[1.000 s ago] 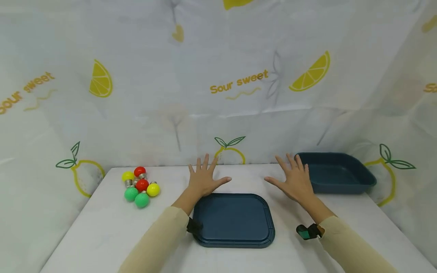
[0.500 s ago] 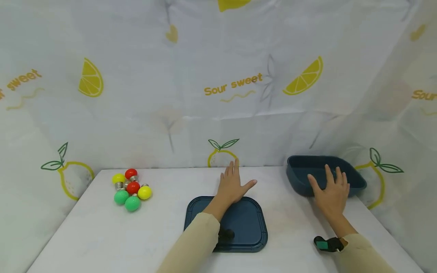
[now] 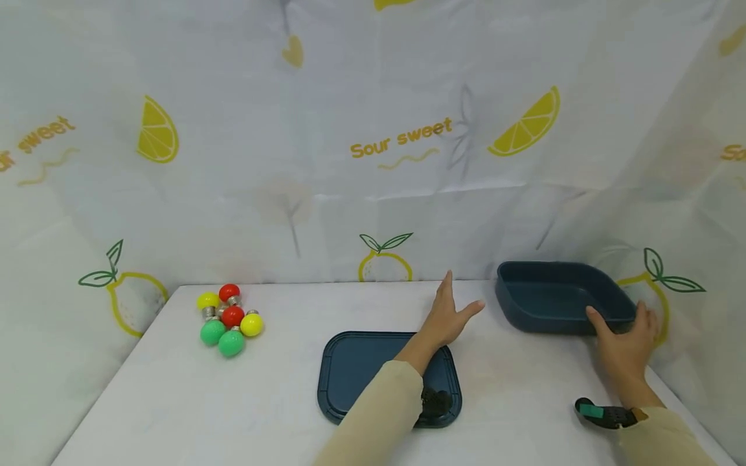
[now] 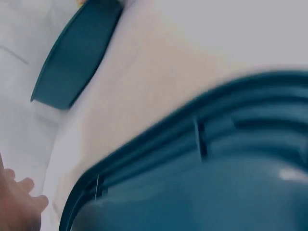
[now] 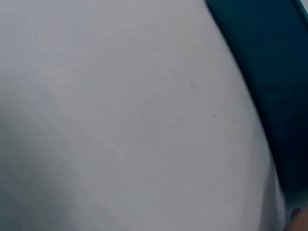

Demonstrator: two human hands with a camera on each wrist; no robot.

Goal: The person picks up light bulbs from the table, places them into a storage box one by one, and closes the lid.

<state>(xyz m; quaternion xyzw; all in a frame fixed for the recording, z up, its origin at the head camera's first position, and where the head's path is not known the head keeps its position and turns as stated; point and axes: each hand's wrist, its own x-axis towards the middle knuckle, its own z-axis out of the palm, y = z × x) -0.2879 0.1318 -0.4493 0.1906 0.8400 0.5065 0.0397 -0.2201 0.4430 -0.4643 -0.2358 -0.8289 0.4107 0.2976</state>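
Note:
On the table's right side stands a dark blue rectangular box [image 3: 562, 291] with rounded corners. My right hand [image 3: 628, 346] is at its near right corner, thumb in front of the near wall and fingers beside the right end. Whether they touch the box is unclear. In the right wrist view only a bit of that hand [image 5: 297, 222] shows beside the box wall [image 5: 264, 72]. My left hand [image 3: 444, 318], thumb spread from straight fingers, is in the air left of the box and holds nothing. Below the left forearm lies a dark blue flat lid [image 3: 361, 369] with a grooved rim.
At the table's left lie several round bulbs with metal screw bases, among them a red bulb [image 3: 232, 316], a yellow bulb [image 3: 252, 325] and a green bulb [image 3: 231, 343]. A white lemon-print sheet [image 3: 280, 162] hangs behind the white table [image 3: 175, 401].
Both hands have moved to the right. The left has passed over the lid towards the box, and the right has gone to the box's right corner. Box, lid and bulbs stay in place.

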